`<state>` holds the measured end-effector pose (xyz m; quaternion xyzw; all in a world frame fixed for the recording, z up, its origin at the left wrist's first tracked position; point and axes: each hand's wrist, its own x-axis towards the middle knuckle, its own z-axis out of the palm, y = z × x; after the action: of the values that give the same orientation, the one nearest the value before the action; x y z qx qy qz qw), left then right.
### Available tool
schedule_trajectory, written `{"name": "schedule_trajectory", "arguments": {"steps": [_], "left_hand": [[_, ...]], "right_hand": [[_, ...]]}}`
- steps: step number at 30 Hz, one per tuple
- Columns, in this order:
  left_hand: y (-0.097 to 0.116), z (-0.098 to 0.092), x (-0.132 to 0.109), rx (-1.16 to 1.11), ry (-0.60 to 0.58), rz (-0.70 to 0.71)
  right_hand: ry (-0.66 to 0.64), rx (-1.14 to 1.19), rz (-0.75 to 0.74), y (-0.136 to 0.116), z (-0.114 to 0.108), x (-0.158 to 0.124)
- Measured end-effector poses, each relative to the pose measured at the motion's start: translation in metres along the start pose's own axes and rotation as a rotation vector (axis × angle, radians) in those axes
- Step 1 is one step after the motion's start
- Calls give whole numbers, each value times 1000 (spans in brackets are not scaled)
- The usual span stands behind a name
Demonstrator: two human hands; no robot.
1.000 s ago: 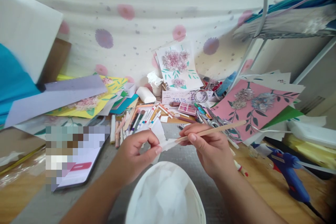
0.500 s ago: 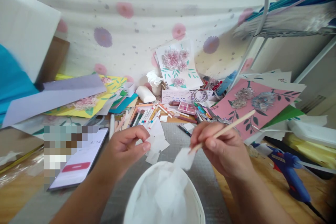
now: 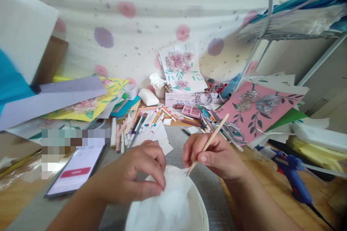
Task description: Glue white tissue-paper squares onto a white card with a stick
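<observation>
My right hand (image 3: 217, 155) grips a thin wooden stick (image 3: 214, 138), which slants down to the left. Its lower tip is by the far right rim of a white bowl (image 3: 202, 205). Thin white paper pieces (image 3: 173, 205) lie loosely in the bowl, and some white paper shows near the stick's tip. Over the bowl's left side is my left hand (image 3: 141, 173), with thumb and forefinger closed together just above the paper. Whether a piece is between those fingertips I cannot make out.
A phone (image 3: 78, 169) lies left on the grey mat (image 3: 115, 173). Markers (image 3: 146, 124) and white paper squares (image 3: 164, 140) sit beyond my hands. At right are a blue glue gun (image 3: 294, 177) and a pink flower picture (image 3: 260, 112). Another flower picture (image 3: 181, 66) stands at the back.
My left hand has moved right and down over the bowl, its fingertips closing. My right hand has come lower and left, bringing the stick's tip and the white paper down to the rim.
</observation>
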<state>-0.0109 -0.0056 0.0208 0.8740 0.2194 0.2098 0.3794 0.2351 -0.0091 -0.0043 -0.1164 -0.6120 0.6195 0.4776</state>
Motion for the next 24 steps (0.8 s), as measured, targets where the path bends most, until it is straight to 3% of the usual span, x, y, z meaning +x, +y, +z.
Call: {"name": "schedule_trajectory", "arguments": {"steps": [4,7,9,13,18,22,24], "left_hand": [[-3,1,0,-32,96,1],[-7,3,2,-46,237,-62],[-10,4,4,-32,350,-141],[-16,8,7,-53,544,-276],[-27,11,9,-203,735,-343],[-33,10,14,-348,947,-360],[-35,10,17,-385,1013,-356]], "right_hand": [[-194,-21,43,-11,13,2],[-369,-249,28,-20,17,5],[-408,-357,9,-22,17,5],[-232,-242,-25,-16,9,-1],[0,-46,-62,-1,2,-2],[311,-258,20,21,-4,8],[358,-373,76,35,-9,15]]}}
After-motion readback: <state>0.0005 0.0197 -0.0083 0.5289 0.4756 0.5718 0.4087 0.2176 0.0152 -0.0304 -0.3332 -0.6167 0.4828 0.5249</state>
